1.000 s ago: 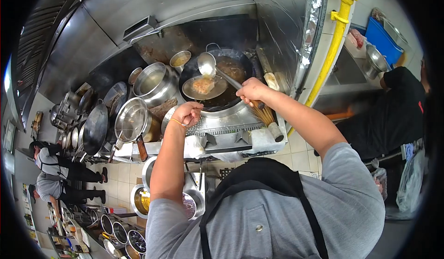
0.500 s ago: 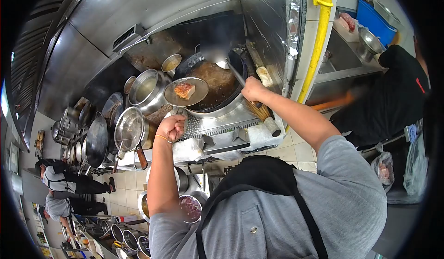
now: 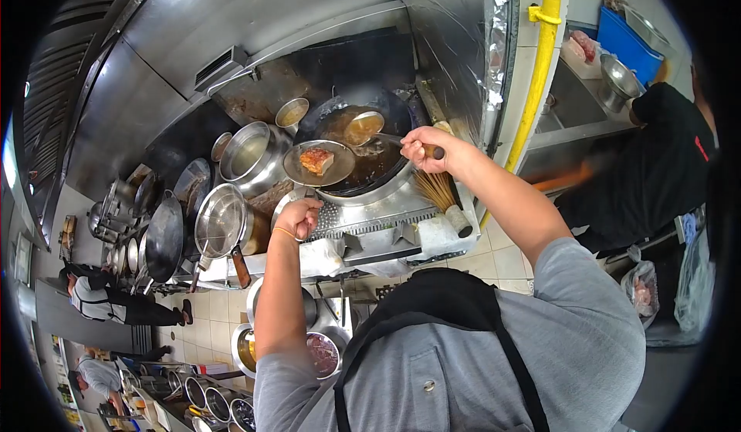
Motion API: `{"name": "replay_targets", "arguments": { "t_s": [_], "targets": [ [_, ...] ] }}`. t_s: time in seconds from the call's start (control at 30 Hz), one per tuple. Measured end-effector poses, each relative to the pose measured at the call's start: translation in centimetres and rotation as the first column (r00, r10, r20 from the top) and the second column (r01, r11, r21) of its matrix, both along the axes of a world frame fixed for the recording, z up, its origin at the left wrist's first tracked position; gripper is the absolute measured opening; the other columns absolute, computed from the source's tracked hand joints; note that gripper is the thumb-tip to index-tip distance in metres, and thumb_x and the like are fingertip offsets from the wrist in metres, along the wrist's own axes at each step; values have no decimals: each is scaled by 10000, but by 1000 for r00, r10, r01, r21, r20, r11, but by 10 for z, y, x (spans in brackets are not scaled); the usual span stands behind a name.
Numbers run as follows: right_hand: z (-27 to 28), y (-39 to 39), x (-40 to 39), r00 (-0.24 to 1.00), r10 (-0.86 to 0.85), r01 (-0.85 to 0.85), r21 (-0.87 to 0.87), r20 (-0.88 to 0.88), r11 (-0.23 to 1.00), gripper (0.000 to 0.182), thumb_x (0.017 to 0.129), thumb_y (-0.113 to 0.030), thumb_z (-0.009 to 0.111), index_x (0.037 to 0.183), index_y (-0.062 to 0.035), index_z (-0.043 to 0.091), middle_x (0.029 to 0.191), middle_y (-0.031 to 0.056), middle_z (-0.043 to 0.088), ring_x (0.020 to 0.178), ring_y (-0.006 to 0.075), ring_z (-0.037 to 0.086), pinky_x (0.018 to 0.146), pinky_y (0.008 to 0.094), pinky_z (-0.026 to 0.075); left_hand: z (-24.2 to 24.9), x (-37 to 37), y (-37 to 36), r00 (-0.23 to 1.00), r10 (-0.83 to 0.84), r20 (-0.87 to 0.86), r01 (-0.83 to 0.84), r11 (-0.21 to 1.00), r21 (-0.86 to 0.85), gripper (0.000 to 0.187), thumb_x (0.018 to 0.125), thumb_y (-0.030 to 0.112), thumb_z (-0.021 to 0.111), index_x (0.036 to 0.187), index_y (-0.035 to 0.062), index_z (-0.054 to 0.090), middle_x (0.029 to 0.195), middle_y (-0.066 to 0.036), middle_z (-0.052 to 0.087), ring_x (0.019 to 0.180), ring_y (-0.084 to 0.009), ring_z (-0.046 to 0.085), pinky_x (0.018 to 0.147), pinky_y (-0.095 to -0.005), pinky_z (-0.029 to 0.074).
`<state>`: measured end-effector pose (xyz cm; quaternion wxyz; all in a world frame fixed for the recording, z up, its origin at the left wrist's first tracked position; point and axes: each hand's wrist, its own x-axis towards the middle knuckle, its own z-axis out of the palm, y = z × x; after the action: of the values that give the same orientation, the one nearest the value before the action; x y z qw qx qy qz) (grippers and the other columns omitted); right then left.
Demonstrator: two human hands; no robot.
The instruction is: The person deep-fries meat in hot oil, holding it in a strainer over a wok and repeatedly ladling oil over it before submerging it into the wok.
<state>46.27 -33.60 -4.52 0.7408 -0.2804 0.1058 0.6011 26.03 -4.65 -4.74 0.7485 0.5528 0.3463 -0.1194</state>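
Ladle (image 3: 364,127) sits full over the wok (image 3: 363,143), centre frame — its handle clenched in the right hand (image 3: 423,145). Left hand (image 3: 297,217) grips the skimmer (image 3: 319,163) — meat (image 3: 316,161) lying left of the ladle.

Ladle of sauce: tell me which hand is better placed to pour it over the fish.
Right. The right hand grips the ladle, its bowl beside the fish. The left hand holds the strainer handle.

Steel ladle (image 3: 364,127), bowl filled with brown liquid, level over dark wok (image 3: 363,150). Round skimmer plate (image 3: 319,163) carrying browned piece (image 3: 317,160), at wok's left rim.
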Motion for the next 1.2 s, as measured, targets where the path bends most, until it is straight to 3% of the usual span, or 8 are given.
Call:
{"name": "replay_targets", "arguments": {
  "t_s": [0.2,0.37,1.0,1.07,1.2],
  "targets": [
    [33,14,-9,996,57,-56,-14,61,998,217,854,-42,449,661,-72,353,538,-11,394,394,60,398,353,161,363,-6,22,3,996,-93,-4,93,994,-52,184,884,43,480,712,94,440,501,65,379,388,-31,362,346,-163,323],
    [52,32,-18,991,63,-56,-58,122,997,215,842,-39,455,644,-75,379,522,-15,417,389,52,413,346,157,354,-1,33,-1,998,-69,-16,67,994,-86,246,860,33,517,657,117,407,497,50,368,376,-47,325,337,-190,306],
    [54,53,-27,962,47,-20,-102,269,995,162,846,-58,473,707,-61,390,586,-1,446,407,43,432,329,157,355,-4,32,5,994,-110,-16,109,992,-62,244,858,47,516,648,117,413,482,41,367,376,-67,344,367,-217,306],
    [51,54,-28,961,55,-25,-113,270,993,162,847,-58,473,706,-63,394,581,-4,444,406,42,431,330,158,353,-3,30,3,992,-128,7,128,991,-49,193,894,59,486,724,123,422,491,60,389,371,-41,369,353,-169,334],
    [47,53,-32,948,63,-21,-136,313,991,187,848,-34,471,684,-63,386,538,-19,438,397,48,429,348,162,370,-5,31,4,988,-153,14,154,987,-50,187,893,61,491,724,115,429,493,55,398,368,-41,370,346,-172,339]
  ]
}}
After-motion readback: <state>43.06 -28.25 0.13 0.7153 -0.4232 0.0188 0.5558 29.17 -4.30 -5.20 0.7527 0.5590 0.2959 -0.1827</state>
